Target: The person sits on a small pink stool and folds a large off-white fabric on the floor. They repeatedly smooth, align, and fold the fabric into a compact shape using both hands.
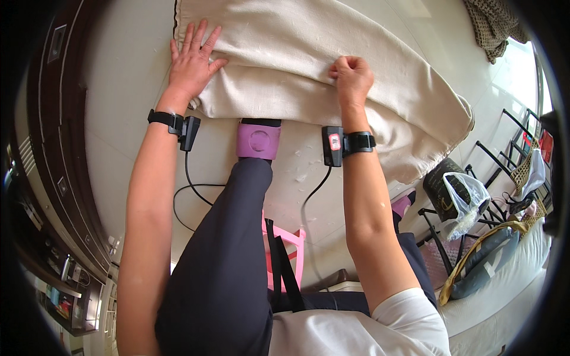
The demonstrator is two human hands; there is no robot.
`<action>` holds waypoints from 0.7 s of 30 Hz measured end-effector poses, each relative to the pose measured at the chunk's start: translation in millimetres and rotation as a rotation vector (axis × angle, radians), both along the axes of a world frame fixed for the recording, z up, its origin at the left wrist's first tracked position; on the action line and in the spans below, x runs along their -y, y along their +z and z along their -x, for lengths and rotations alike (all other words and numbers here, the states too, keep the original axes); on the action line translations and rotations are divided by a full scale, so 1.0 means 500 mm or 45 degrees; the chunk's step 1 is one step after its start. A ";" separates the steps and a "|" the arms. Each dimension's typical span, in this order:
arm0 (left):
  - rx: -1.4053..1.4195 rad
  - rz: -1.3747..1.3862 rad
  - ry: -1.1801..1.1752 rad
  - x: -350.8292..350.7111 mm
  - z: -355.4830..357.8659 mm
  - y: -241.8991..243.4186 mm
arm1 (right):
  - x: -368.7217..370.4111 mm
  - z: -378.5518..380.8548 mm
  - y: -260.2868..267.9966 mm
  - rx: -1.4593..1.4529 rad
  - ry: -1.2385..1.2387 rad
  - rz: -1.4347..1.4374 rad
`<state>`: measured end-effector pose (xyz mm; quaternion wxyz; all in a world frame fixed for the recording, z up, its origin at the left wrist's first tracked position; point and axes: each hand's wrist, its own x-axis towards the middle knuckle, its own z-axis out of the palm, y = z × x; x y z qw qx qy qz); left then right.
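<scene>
A large cream cloth (285,49) with a stitched, dark-edged border is spread over the floor before me, with soft folds running across it. My left hand (191,60) lies flat on its left edge, fingers spread, holding nothing. Farther right, my right hand (354,75) is over the middle of the cloth with its fingers curled closed. Its fingertips are partly hidden, and I see no cloth bunched in them. The near edge of the cloth covers the toe of my foot in a purple slipper (258,141).
Small white scraps (301,178) litter the tiled floor. A pink plastic stool (294,240) is under me. Cabled black devices are strapped to both wrists. Dark drawers (55,133) line the left. On the right are a dark bin (445,187) with a plastic bag, metal-framed furniture and a cushion (485,262).
</scene>
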<state>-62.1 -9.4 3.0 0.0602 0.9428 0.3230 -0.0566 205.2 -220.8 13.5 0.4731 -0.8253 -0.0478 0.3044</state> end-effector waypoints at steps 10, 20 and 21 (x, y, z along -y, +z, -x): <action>0.010 -0.015 -0.011 0.001 0.002 -0.001 | -0.002 -0.043 -0.003 0.111 0.060 0.002; -0.018 -0.014 0.004 0.003 0.000 0.000 | -0.048 -0.052 -0.005 0.114 0.166 -0.062; -0.016 -0.016 0.006 0.004 -0.001 0.001 | -0.059 -0.045 -0.008 0.125 0.215 -0.111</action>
